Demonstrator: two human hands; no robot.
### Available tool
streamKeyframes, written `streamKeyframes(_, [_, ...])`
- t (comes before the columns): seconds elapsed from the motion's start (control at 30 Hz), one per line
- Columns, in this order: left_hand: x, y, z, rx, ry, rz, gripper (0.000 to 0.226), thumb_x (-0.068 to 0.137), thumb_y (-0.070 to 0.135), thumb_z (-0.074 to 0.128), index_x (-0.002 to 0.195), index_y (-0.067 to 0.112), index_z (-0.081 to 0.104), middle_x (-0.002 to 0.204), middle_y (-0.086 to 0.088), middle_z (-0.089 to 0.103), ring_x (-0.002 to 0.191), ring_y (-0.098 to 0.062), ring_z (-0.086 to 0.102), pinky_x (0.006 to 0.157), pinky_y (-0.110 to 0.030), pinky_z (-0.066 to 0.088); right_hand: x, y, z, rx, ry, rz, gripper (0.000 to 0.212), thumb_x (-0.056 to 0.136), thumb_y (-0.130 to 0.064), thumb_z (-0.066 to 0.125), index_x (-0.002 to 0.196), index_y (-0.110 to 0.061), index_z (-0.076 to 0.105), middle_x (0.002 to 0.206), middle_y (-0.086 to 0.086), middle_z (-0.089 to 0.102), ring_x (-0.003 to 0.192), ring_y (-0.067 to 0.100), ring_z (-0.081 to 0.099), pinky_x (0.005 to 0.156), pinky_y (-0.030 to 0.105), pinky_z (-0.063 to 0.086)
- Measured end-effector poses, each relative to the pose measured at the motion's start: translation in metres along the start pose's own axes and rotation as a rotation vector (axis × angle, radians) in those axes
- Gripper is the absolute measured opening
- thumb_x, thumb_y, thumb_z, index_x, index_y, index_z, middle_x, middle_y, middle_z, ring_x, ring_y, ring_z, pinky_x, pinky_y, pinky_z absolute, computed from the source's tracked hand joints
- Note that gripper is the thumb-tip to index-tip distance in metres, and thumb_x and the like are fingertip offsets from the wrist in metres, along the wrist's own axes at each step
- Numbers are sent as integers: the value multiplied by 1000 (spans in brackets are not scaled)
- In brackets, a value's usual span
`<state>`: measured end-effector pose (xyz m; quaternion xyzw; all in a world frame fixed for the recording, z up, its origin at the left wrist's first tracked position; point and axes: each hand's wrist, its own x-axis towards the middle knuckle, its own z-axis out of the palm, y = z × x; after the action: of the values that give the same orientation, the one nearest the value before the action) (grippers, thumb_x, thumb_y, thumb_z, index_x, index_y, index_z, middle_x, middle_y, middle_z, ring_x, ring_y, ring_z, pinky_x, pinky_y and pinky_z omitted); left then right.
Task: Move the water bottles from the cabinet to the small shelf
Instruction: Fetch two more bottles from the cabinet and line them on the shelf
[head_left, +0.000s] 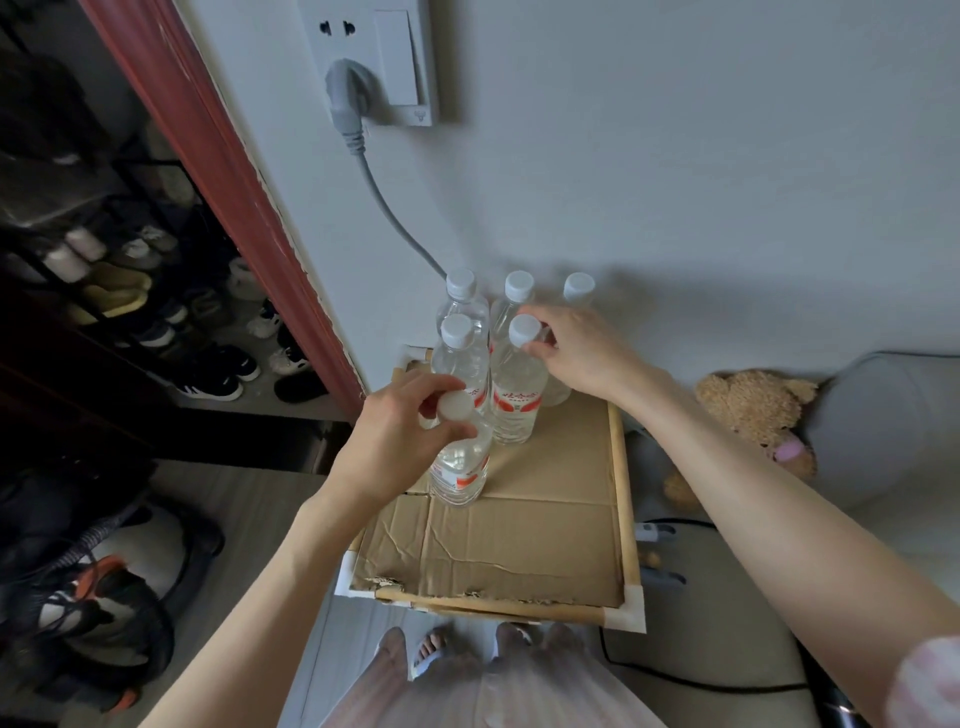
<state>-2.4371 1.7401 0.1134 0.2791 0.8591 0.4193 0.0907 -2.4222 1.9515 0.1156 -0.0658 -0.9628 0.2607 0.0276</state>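
Several clear water bottles with white caps and red labels stand on a small wooden-framed shelf (621, 483) topped with cardboard, against the wall. My left hand (400, 436) grips the cap and neck of the nearest bottle (460, 475), which stands on the cardboard. My right hand (576, 353) holds the neck of another bottle (514, 405) just behind it. A third bottle (460, 358) stands to the left, and more bottles (519, 293) line the wall behind.
A grey plug and cable (384, 208) hang from a wall socket above the bottles. A shoe rack (156, 312) fills the doorway at left, past a red door frame (234, 182). A teddy bear (753, 415) lies at right. Bags (93, 597) sit lower left.
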Motion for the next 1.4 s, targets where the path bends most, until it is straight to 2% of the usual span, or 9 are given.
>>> streamKeyframes(0.2, [4,15,15,-2,51,24,38,66,26,79,100,18,66,86,3,64,78,-8,57,73,-9,42,2,-3,5,40,38,-1,17,84,-18,60,100,-13,59,87,8,63,83,28,58,76,38,46])
streamKeyframes(0.33, [14,29,26,-53,36,-7,37,64,28,80,97,19,67,87,3,67,78,-9,60,73,-13,45,-13,9,-6,397,-27,151,46,85,-22,62,128,-21,48,115,9,62,98,21,61,91,37,47])
streamKeyframes(0.47, [23,46,44,-47,-126,29,39,67,21,78,103,16,66,92,0,67,82,-14,59,71,-6,39,-60,35,-15,415,-11,225,33,89,-13,53,121,-18,56,113,-1,65,95,7,60,84,15,44])
streamKeyframes(0.6, [33,56,58,-59,-274,163,42,68,12,76,109,19,65,99,-1,60,87,-13,59,80,-11,43,-86,41,-11,539,-123,175,37,84,-12,61,120,-21,55,108,-5,64,97,2,58,86,17,46])
streamKeyframes(0.8, [36,48,41,-165,-232,118,31,72,3,72,101,9,64,88,7,64,81,6,61,74,-4,44,-87,28,-2,458,-16,69,54,79,-22,68,129,-21,48,117,-13,54,101,2,52,84,3,38])
streamKeyframes(0.9, [40,36,35,-19,-53,229,17,82,9,63,98,11,67,91,1,66,81,-1,59,74,-12,46,-81,20,2,346,79,0,50,77,-25,69,123,-16,54,118,-2,61,102,9,56,90,17,42])
streamKeyframes(1.03, [55,18,37,282,9,395,32,84,11,51,114,6,59,118,-11,60,110,-28,54,88,-38,48,-73,17,3,215,79,-69,42,78,-25,68,117,-13,57,116,6,62,96,19,59,89,33,45])
streamKeyframes(1.13, [57,12,40,371,-14,410,36,85,3,53,121,4,53,127,-12,55,112,-32,55,83,-47,51,-65,25,-7,168,63,-41,34,84,-22,62,116,-10,56,112,7,60,89,12,51,81,22,38])
streamKeyframes(1.4, [64,15,41,435,66,444,25,78,23,58,89,2,66,94,-13,69,84,-32,64,78,-33,42,-56,47,-27,109,13,45,25,90,-15,52,115,-11,52,105,7,59,84,23,59,74,30,41])
